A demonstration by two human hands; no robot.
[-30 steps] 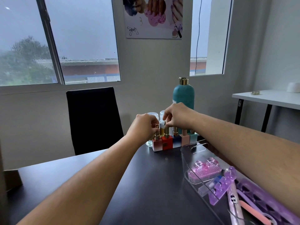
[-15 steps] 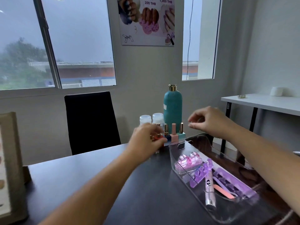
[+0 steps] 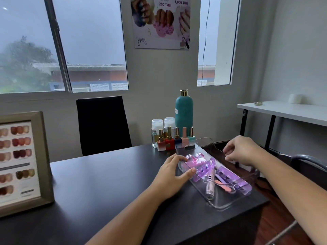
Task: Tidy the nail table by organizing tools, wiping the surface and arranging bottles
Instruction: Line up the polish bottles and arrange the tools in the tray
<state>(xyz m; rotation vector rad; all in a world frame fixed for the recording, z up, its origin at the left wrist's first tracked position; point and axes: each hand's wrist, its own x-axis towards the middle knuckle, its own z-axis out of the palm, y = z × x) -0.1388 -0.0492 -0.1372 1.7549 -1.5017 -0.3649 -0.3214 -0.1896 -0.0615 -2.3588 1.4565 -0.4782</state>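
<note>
Where the dark tabletop (image 3: 106, 183) reaches the grey wall, a row of small square nail polish bottles (image 3: 169, 142) stands at its far edge, touching side by side. Two clear bottles with white caps (image 3: 157, 126) and a tall teal bottle (image 3: 184, 114) stand just behind them. A clear tray (image 3: 223, 204) lies diagonally along the right side of the tabletop, its far end just beside the polish row. It holds purple toe separators (image 3: 205, 169), a pink pen-shaped tool (image 3: 210, 186) and a pink file (image 3: 223, 186). A framed nail colour chart (image 3: 19, 161) stands upright at the left edge. Behind the tabletop are a black chair (image 3: 102, 124), a wide window (image 3: 88, 41) and a nail poster (image 3: 161, 22). A white side table (image 3: 292, 110) stands to the right.

The left hand (image 3: 172, 175) lies palm down on the tabletop, its fingers (image 3: 178, 158) released and fairly straight, the tips and thumb touching the tray's left wall. The right hand (image 3: 242, 151) hovers over the tray's far right rim with its fingers curled.

Whether those right fingers actually pinch the transparent edge, I cannot tell. The poster's top is cut off, as is the chart's left side. The tray's own walls are hard to trace against the tools inside.
</note>
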